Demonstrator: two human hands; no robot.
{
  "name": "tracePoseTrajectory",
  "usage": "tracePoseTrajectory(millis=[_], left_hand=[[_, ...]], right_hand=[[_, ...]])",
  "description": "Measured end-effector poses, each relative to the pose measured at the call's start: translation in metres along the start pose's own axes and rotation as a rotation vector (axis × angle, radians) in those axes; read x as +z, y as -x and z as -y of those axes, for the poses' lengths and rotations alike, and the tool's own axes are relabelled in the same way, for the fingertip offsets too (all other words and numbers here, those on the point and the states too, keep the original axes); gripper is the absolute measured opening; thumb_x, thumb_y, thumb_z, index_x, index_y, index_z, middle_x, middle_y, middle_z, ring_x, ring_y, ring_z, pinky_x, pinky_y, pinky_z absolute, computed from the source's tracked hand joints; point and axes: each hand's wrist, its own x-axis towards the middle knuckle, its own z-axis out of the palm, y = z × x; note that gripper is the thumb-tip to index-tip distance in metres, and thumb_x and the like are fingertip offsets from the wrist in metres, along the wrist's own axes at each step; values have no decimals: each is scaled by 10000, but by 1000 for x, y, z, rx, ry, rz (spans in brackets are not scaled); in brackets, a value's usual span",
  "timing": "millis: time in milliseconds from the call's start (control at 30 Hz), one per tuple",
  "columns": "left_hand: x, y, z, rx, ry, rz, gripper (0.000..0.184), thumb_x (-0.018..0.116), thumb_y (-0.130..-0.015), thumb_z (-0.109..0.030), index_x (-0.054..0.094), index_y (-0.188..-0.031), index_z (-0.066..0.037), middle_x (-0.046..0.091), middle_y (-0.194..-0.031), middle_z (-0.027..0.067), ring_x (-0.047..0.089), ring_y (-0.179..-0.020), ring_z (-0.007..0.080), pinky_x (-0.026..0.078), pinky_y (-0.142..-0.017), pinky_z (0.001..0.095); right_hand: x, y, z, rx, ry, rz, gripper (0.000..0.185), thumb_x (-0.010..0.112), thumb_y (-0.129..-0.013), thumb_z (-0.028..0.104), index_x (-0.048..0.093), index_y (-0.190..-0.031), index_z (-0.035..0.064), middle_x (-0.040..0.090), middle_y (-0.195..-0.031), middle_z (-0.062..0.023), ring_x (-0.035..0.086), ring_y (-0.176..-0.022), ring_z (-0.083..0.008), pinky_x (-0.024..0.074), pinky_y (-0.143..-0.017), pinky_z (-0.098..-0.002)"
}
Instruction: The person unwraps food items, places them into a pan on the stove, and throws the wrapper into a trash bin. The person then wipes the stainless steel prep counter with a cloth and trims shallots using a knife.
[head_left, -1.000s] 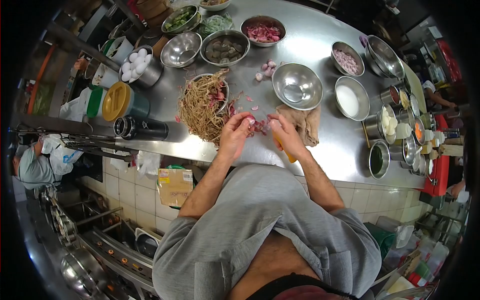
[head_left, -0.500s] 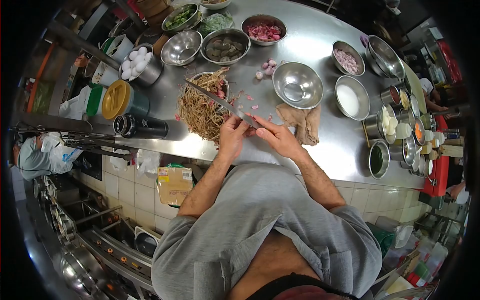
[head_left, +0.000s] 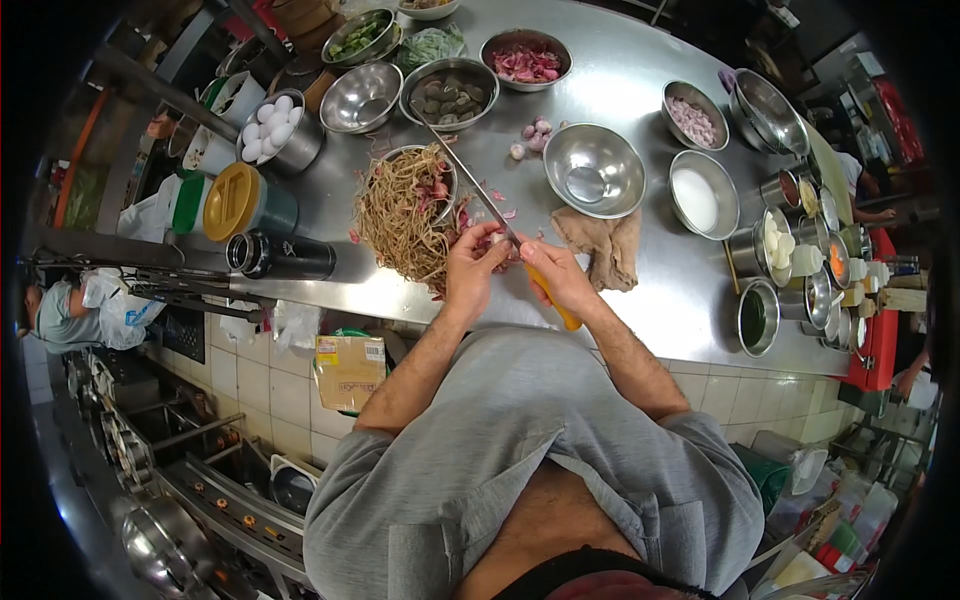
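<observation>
My right hand (head_left: 560, 275) is closed around the yellow handle of a long knife (head_left: 474, 182), its blade slanting up and to the left over the steel table. Between the fingers of my left hand (head_left: 468, 268) is a small reddish shallot (head_left: 497, 238), partly hidden, close to the base of the blade. Just left of the hands sits a tangled heap of dry, stringy roots (head_left: 395, 225) with reddish bulbs among it, partly covering a metal bowl. Bits of pink peel (head_left: 508, 214) lie by the blade. A brown cloth (head_left: 605, 248) is to the right of my right hand.
A steel bowl (head_left: 580, 150) stands beyond the cloth, with several shallots (head_left: 537, 132) beside it. Bowls of red peelings (head_left: 528, 66) and chopped shallots (head_left: 692, 122) are farther back. At left are a pot of eggs (head_left: 268, 130) and a black flask (head_left: 285, 255). Seasoning containers crowd the right.
The knife has swung clockwise, so its blade points more steeply away from me and its yellow handle now shows. My left hand has turned slightly, bringing the shallot into view.
</observation>
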Motion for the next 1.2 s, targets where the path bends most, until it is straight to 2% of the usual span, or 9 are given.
tracePoseTrajectory(millis=[333,533,600,700,833,900,1100,1133,1200], left_hand=[[-1,1,0,57,20,45,281,538,-846,7,493,-1123,11,544,-1095,96,558,-920,138,496,-770,281],[-7,0,4,65,9,74,285,551,-840,3,496,-1120,7,578,-1023,79,570,-854,128,495,-729,265],[-6,0,3,55,8,64,285,555,-838,2,499,-1117,6,584,-1006,75,573,-833,125,494,-718,261],[0,3,-3,50,4,54,294,579,-830,-19,506,-1115,3,596,-957,61,574,-803,112,485,-709,247],[0,5,-3,52,-1,56,313,597,-819,-16,500,-1116,10,603,-945,71,583,-810,106,486,-692,233],[3,6,-7,53,-31,38,299,592,-819,-11,508,-1105,1,604,-948,65,585,-819,115,483,-681,234],[-6,4,-5,41,-91,7,299,598,-810,1,498,-1091,15,607,-915,64,595,-781,110,499,-675,233],[-8,3,-4,40,-111,19,292,600,-810,-1,498,-1083,16,606,-913,63,597,-777,112,496,-673,233],[-9,4,-3,53,-100,38,288,600,-811,-3,498,-1080,14,604,-916,63,596,-782,111,492,-673,232]], right_hand=[[-9,-9,-9,35,-17,-192,535,407,-909,466,458,-1266,70,417,-528,4,396,-416,-74,317,-365,-221],[-9,-6,-5,78,51,-259,522,427,-899,467,488,-1211,52,429,-520,-1,394,-415,-74,316,-379,-223],[-10,-7,-10,48,311,-301,543,494,-876,445,477,-1224,29,589,-745,-82,529,-593,-118,432,-528,-261],[-9,-8,-20,-82,387,-310,552,516,-869,424,447,-1245,27,618,-856,-132,575,-724,-172,456,-671,-300],[-6,4,1,-150,329,-126,583,514,-867,430,409,-1286,39,616,-904,-158,589,-837,-205,449,-758,-319],[-4,6,14,37,432,41,598,510,-869,430,387,-1306,40,600,-1025,-193,583,-957,-240,431,-829,-330],[-2,4,3,-106,458,-16,558,496,-876,429,420,-1293,66,576,-1129,-174,552,-1053,-272,408,-877,-337],[-2,4,2,-105,458,-15,558,496,-876,429,420,-1293,66,576,-1129,-174,552,-1053,-272,408,-877,-337],[-2,3,0,-151,453,-52,533,484,-884,430,439,-1289,87,635,-945,-117,612,-821,-202,462,-726,-296]])
